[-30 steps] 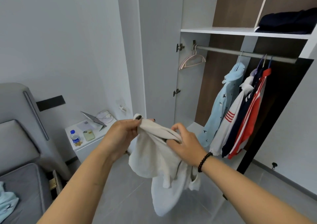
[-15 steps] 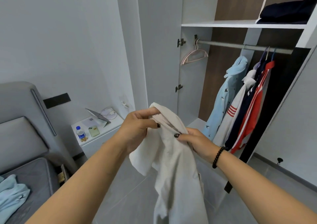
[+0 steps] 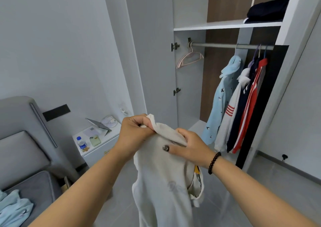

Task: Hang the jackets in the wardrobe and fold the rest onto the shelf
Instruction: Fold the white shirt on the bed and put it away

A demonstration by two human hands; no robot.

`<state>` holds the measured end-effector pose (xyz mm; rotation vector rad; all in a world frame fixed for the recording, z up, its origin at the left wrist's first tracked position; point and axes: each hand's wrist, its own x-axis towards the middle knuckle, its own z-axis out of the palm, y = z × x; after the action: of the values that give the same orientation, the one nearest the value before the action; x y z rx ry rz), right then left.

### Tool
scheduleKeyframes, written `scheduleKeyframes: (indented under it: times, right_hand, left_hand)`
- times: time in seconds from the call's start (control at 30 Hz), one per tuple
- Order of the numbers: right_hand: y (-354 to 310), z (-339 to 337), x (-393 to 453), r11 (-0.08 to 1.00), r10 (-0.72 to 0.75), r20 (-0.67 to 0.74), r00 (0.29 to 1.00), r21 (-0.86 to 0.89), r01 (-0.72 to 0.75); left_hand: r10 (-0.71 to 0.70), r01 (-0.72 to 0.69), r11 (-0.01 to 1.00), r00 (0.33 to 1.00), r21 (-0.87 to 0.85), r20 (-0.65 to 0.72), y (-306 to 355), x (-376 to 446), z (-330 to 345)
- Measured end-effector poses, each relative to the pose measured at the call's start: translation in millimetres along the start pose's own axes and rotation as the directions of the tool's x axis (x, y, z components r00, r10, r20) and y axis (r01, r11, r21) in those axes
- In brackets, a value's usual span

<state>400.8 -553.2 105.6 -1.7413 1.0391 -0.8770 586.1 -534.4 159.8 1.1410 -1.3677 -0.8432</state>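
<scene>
Hands [image 3: 135, 132] gripping cream garment's [image 3: 161, 183] top edge, wardrobe [image 3: 225, 25] open

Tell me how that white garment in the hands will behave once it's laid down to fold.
The white garment looks floppy: it hangs limp below the left hand and right hand, so it will probably slump rather than hold shape. It seems light, since pinching fingers carry it. Its creases suggest it bunches easily and needs smoothing.

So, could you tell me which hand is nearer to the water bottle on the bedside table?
Left. The left hand grips the white garment right of the water bottle; the right hand is farther right.
</scene>
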Motion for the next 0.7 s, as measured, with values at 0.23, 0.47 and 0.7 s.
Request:
scheduleKeyframes:
  times: [0.23,0.47,0.7]
  right_hand:
    - [31.9,4.6,-0.5,0.908,-0.022,-0.143,0.99,-0.417,-0.04]
    - [54.8,13.6,11.4,0.765,0.113,-0.12,0.986,-0.623,-0.163]
    - [34.1,32.9,48.8,0.564,0.12,-0.093,0.988,-0.813,-0.145]
  left_hand:
    - [0.066,-0.102,0.989,0.95,-0.104,-0.305,0.5,12.0,-5.6]
    - [-0.059,0.005,0.994,0.868,-0.11,-0.492,-11.8,25.2,-54.8]
    - [-0.15,0.193,0.981,0.764,0.0,-0.627,-66.8,10.7,-124.7]
